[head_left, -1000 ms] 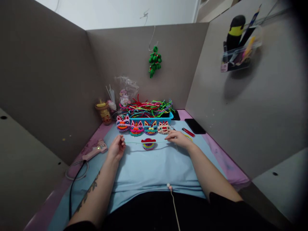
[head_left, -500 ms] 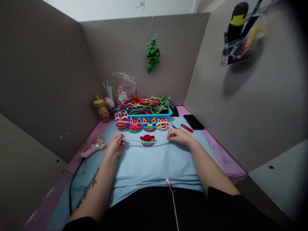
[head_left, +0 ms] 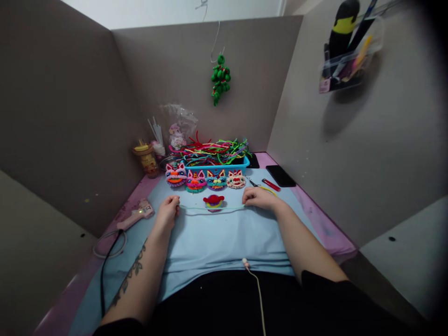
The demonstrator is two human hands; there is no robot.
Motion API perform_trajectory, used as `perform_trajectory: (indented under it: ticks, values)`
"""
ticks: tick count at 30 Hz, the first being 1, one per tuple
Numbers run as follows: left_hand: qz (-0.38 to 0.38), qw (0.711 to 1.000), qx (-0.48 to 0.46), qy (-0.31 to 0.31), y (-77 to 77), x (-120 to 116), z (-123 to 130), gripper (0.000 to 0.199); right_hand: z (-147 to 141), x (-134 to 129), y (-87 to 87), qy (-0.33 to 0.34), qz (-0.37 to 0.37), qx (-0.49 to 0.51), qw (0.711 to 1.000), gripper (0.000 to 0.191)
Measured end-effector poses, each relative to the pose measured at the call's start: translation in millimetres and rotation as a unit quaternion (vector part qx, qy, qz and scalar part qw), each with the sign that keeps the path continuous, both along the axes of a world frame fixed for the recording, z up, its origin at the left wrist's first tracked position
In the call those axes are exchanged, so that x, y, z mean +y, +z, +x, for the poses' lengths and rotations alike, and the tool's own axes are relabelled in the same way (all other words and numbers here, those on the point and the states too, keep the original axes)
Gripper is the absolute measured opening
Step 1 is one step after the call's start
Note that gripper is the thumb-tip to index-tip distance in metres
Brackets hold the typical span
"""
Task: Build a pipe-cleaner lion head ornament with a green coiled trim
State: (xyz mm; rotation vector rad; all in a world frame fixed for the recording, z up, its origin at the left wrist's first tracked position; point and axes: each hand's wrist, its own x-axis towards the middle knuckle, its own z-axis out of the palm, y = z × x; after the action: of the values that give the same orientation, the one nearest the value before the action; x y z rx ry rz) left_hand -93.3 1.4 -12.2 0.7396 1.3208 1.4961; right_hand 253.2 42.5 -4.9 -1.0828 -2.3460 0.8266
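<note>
Head view, left hand [head_left: 168, 213] and right hand [head_left: 258, 198] each pinched closed on an end of a green pipe cleaner [head_left: 212, 207], stretched straight just before a small craft face [head_left: 213, 202], blue mat [head_left: 224, 238] beneath.

So the blue basket [head_left: 219, 164] is stuffed with pipe cleaners [head_left: 213, 151]. Four fuzzy lion faces [head_left: 203, 179] sit right in front of it, glue gun [head_left: 135, 215] off left, phone [head_left: 282, 176] and red lighter [head_left: 271, 185] to its right.
</note>
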Motion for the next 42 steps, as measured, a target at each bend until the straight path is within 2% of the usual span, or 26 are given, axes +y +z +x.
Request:
perform_trajectory:
  ticks: [4, 6, 8, 10, 12, 14, 17, 19, 21, 23, 25, 27, 29, 32, 35, 39, 42]
  values:
    - [0.055, 0.989, 0.133, 0.03, -1.9, -2.4, -0.7, 0.017, -2.3, 0.3, -2.5, 0.007, 0.001, -0.001, 1.0, 0.009]
    - [0.107, 0.971, 0.21, 0.048, 3.3, -8.9, 2.6, 0.024, -6.0, -0.9, -2.7, 0.018, 0.0, 0.008, 1.0, 0.009]
    - [0.159, 0.956, 0.242, 0.04, 11.9, -18.9, 11.3, 0.028, -13.5, -4.6, -1.1, 0.037, 0.001, 0.033, 0.999, 0.009]
    - [0.183, 0.961, 0.206, -0.033, 20.4, -30.9, 25.8, 0.027, -25.4, -11.5, 2.0, 0.064, 0.009, 0.07, 0.995, 0.009]
    - [0.176, 0.96, 0.152, -0.156, 24.7, -42.7, 43.8, 0.024, -40.9, -20.9, 5.2, 0.094, 0.026, 0.105, 0.99, 0.01]
    - [0.172, 0.938, 0.15, -0.262, 22.8, -51.4, 60.8, 0.027, -57.2, -30.5, 6.9, 0.112, 0.059, 0.136, 0.983, 0.01]
    - [0.193, 0.903, 0.244, -0.296, 11.4, -55.7, 75.7, 0.024, -73.8, -39.0, 5.7, 0.117, 0.104, 0.159, 0.975, 0.009]
    - [0.207, 0.884, 0.304, -0.288, 3.2, -54.0, 77.5, 0.019, -73.8, -36.9, 3.3, 0.101, 0.111, 0.149, 0.977, 0.008]
    - [0.21, 0.872, 0.339, -0.283, -2.7, -51.1, 75.5, 0.017, -63.7, -27.3, 0.5, 0.026, 0.116, 0.131, 0.984, 0.009]
    - [0.206, 0.874, 0.345, -0.274, -5.9, -48.6, 72.9, 0.018, -46.2, -12.0, -3.3, -0.124, 0.145, 0.108, 0.976, 0.012]
    - [0.201, 0.889, 0.322, -0.255, -7.2, -46.9, 71.6, 0.02, -26.6, 5.0, -8.5, -0.284, 0.174, 0.041, 0.942, 0.014]
    - [0.187, 0.91, 0.279, -0.242, -6.9, -45.5, 71.4, 0.022, -10.8, 19.2, -14.7, -0.373, 0.131, -0.042, 0.918, 0.018]
    - [0.167, 0.928, 0.229, -0.242, -4.9, -44.3, 71.2, 0.024, -3.1, 27.7, -20.3, -0.393, 0.08, -0.102, 0.911, 0.022]
    - [0.149, 0.946, 0.16, -0.24, 1.0, -43.0, 68.9, 0.031, -6.1, 30.5, -24.2, -0.398, 0.034, -0.151, 0.904, 0.028]
    - [0.154, 0.961, 0.12, -0.198, 6.8, -43.1, 65.2, 0.038, -16.9, 26.9, -21.8, -0.406, 0.02, -0.186, 0.895, 0.031]
    - [0.213, 0.968, 0.119, -0.054, 8.5, -45.4, 61.6, 0.035, -29.3, 21.4, -13.8, -0.396, 0.023, -0.24, 0.886, 0.039]
    - [0.273, 0.951, 0.124, 0.071, 13.7, -47.9, 59.2, 0.034, -33.9, 18.5, -8.9, -0.396, -0.014, -0.27, 0.877, 0.044]
